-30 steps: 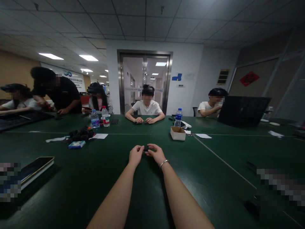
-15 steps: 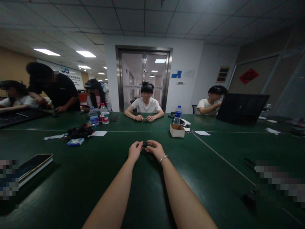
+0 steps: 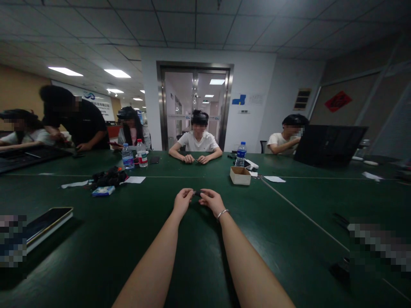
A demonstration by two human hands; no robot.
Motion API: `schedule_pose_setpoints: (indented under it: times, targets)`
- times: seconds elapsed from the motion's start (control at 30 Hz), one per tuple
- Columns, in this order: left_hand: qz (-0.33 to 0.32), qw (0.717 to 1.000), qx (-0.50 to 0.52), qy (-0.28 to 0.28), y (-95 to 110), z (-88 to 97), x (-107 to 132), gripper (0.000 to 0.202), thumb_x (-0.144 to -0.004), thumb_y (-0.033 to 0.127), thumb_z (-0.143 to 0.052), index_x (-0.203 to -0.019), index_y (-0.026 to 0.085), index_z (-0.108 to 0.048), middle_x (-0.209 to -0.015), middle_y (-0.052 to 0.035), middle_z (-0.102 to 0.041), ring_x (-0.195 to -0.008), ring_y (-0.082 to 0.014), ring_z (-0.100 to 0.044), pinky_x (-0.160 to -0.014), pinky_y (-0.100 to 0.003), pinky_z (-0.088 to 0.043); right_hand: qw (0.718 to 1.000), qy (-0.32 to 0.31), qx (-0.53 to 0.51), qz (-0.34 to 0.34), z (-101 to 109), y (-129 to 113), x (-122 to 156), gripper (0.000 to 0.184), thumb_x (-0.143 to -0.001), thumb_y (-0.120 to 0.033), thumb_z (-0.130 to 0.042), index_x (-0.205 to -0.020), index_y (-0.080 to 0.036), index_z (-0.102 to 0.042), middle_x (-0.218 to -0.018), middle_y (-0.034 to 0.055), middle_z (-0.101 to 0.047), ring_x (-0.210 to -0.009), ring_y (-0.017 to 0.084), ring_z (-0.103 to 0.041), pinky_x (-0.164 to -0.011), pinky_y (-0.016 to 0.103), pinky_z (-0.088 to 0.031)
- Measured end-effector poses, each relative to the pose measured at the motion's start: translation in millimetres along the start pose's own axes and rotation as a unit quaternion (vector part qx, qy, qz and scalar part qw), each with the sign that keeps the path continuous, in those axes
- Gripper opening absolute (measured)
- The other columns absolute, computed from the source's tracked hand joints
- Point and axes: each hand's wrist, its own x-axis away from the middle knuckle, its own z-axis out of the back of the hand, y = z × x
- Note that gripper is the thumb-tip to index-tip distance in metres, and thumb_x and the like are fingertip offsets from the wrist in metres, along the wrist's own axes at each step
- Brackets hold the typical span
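Both arms reach forward over the green table (image 3: 96,239). Between my hands is a small dark object (image 3: 198,193), too small to name, with a lighter bit near the left fingertips. My left hand (image 3: 183,202) is closed in a pinch at its left end. From the other side, my right hand (image 3: 212,201) pinches its right end between thumb and fingers, which hide part of it. A silver bracelet (image 3: 222,214) circles the right wrist.
An open cardboard box (image 3: 240,176) stands beyond my right hand, near a water bottle (image 3: 240,155). Left lie a blue-and-white packet (image 3: 103,191), a dark pile (image 3: 109,177) and a phone (image 3: 48,226). Two bottles stand behind the pile. Several people sit or lean around the table.
The fingers have shifted slightly around the small dark object. More of it shows near the right hand, and a lighter bit now appears by the left fingertips. The head view has turned slightly left.
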Motion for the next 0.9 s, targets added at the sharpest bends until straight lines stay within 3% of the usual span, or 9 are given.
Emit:
schedule_pose_setpoints:
  times: [0.47,0.9]
  targets:
    - [0.031,0.998,-0.042,0.027,13,0.2,7,0.033,-0.072,0.042,-0.057,-0.084,0.013,-0.063,-0.077,-0.0080,-0.065,-0.068,-0.0153,-0.058,-0.060,-0.026,-0.045,1.000,-0.015,0.011,0.018,1,-1,3,0.031,-0.065,-0.012,-0.068,-0.095,-0.015,-0.061,-0.085,0.0033,-0.059,-0.056,0.010,-0.062,-0.048,0.018,-0.053]
    - [0.024,0.997,-0.063,0.041,9,0.2,6,0.036,-0.070,0.046,-0.058,-0.079,0.011,-0.063,-0.069,-0.0069,-0.063,-0.058,-0.0128,-0.055,-0.056,-0.024,-0.043,0.999,-0.028,0.018,0.024,3,2,0,0.034,-0.062,-0.010,-0.069,-0.094,-0.016,-0.061,-0.089,0.0031,-0.057,-0.056,0.009,-0.063,-0.050,0.018,-0.053]
